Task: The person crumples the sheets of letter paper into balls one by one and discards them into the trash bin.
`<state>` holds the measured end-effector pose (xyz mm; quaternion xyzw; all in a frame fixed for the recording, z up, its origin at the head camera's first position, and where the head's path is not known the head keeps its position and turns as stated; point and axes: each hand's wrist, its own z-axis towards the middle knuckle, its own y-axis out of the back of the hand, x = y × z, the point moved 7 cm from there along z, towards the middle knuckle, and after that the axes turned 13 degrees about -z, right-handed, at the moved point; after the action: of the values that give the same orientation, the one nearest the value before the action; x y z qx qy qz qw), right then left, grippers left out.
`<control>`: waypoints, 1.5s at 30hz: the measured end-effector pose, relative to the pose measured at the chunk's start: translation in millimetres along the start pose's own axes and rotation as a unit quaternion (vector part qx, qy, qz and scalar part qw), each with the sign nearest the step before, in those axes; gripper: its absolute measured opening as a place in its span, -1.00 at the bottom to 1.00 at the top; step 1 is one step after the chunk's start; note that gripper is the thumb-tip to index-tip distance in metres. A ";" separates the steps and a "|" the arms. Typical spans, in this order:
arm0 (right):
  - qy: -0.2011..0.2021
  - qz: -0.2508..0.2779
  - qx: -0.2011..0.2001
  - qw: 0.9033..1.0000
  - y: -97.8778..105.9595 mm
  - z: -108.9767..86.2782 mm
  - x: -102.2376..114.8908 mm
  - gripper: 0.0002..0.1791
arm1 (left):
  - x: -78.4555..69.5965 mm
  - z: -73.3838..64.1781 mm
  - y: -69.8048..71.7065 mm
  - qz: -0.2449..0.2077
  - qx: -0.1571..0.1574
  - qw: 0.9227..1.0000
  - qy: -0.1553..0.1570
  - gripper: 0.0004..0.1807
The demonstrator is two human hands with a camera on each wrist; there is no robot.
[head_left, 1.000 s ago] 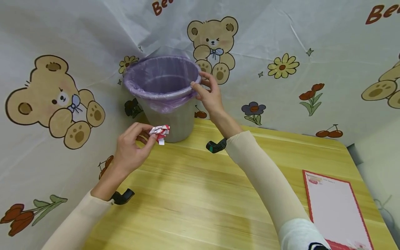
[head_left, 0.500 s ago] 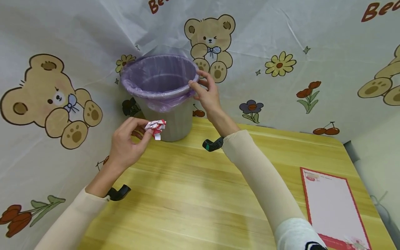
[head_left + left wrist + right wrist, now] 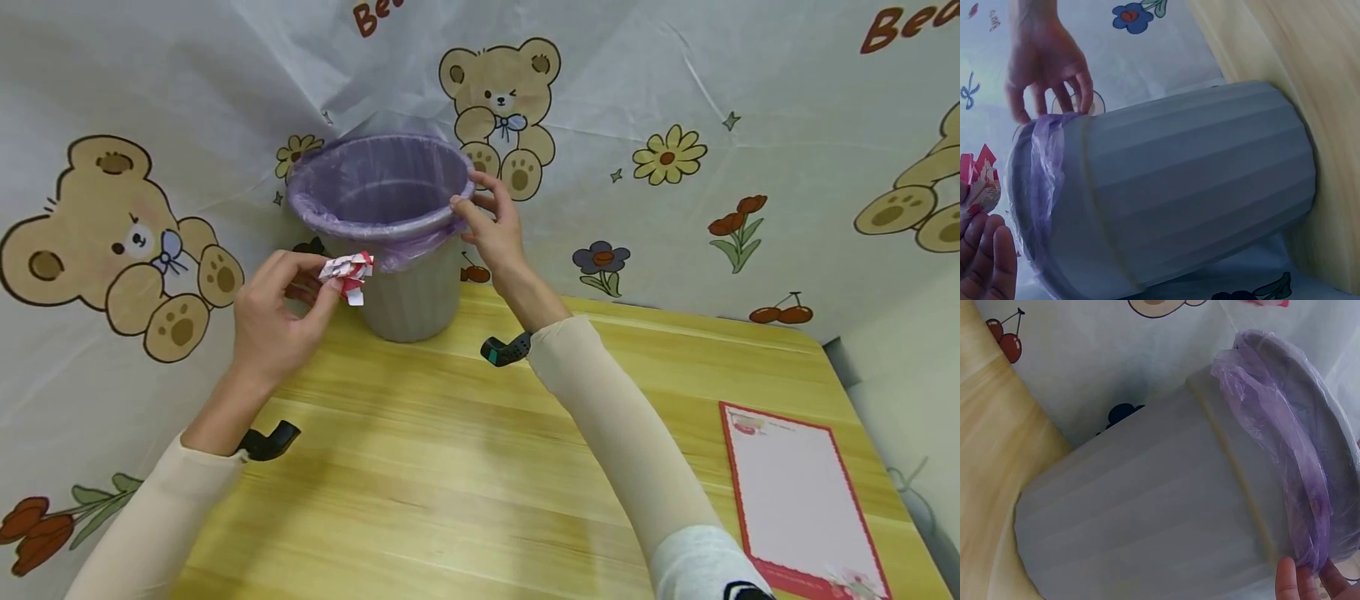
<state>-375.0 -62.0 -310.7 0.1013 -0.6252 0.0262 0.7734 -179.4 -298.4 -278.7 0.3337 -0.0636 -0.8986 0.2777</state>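
My left hand pinches a small crumpled wad of red and white paper scraps between thumb and fingers. It is held in front of the grey trash can, at the left, a little below the rim. A thin purple bag lines the can and folds down over its rim. With thumb on the rim and fingers against the outside, my right hand grips the can's right edge. In the left wrist view the paper wad shows beside the can's mouth. The can's floor is hidden.
The can stands upright at the back left of a wooden table, close to a wall cloth printed with bears and flowers. A white sheet with a red border lies at the right. Black wrist mounts jut out below both wrists.
My left hand has risen and shifted left with the paper wad, from low by the can's base to nearer its rim. The right hand keeps its grip on the rim.
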 end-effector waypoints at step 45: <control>-0.009 -0.023 0.012 1.000 0.4 -2.3 2.6 -0.37 | 9.5 100.3 -21.9 0.132 0.033 0.991 -0.014 -0.71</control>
<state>-372.2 -61.4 -308.6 0.1249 -0.6291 0.0149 0.7671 -259.1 -292.2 -213.4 0.3188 -0.1411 -0.8559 0.3820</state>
